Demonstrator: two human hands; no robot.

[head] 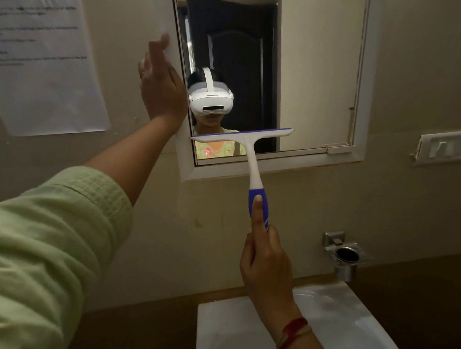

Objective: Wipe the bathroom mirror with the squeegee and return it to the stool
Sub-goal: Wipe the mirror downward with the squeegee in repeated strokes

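Right hand [266, 264] grips squeegee [249, 146] on mirror [312, 75] (paper's [42, 64] text illegible).

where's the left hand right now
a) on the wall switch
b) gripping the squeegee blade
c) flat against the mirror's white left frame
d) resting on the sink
c: the left hand lies open along the left side of the white-framed mirror, while the right hand holds the blue-and-white squeegee.
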